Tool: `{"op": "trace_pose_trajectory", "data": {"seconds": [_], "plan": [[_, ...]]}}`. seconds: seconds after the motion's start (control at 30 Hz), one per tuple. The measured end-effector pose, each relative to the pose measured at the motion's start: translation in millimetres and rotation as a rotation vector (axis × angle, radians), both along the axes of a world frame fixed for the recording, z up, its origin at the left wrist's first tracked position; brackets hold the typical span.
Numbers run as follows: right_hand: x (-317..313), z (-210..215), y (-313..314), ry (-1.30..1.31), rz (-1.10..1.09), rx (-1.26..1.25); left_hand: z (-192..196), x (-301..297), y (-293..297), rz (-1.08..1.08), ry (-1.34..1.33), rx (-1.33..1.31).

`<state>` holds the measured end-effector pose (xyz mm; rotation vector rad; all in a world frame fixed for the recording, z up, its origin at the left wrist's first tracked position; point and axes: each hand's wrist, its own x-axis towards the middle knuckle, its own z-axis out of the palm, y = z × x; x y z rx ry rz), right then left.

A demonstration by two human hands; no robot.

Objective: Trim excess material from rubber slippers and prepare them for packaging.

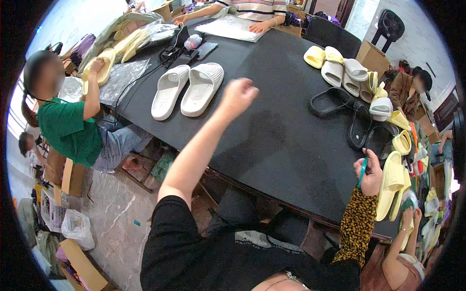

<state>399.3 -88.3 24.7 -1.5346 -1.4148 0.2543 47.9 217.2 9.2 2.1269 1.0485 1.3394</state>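
My left hand [239, 98] is over the black table, just right of a pair of white slide slippers [201, 92]. Its fingers are curled closed, and no thing shows in them. The white slippers lie side by side, soles down. At the table's right edge, my right hand [371, 175] is closed around a slim teal tool [362, 170]; its exact kind is not clear. A pair of pale yellow slippers [390, 186] is right beside that hand. Black slippers [360, 126] lie just beyond it.
White and yellow slippers [332, 72] line the table's [276, 131] right side. A person in green [68, 128] at the left holds a yellow slipper [104, 68]. Another person's hand [262, 26] rests by plastic bags [228, 28] at the far edge. Cables [141, 75] lie left.
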Motion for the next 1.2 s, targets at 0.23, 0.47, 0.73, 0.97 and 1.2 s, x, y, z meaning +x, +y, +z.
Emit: {"op": "trace_pose_trajectory", "data": {"seconds": [0.23,0.47,0.73,0.97,1.2], "plan": [[-37.1,1.8,12.9,-0.030,0.106,-0.034,-26.0,-148.2,91.8,0.895,0.321,-0.281],[-35.0,-4.6,-11.7,-0.213,0.087,-0.141,-18.6,-118.0,109.1,0.780,0.294,-0.413],[-43.4,-10.7,-28.4,-0.171,0.070,-0.181,-24.1,-54.5,102.0,0.639,0.391,-0.363],[-48.8,-3.5,4.3,0.026,0.209,-0.106,-23.4,19.3,14.7,0.081,0.360,-0.207],[-38.2,6.9,39.8,-0.191,0.019,-0.130,-6.8,65.0,-105.3,-0.316,0.257,-0.318]]}}
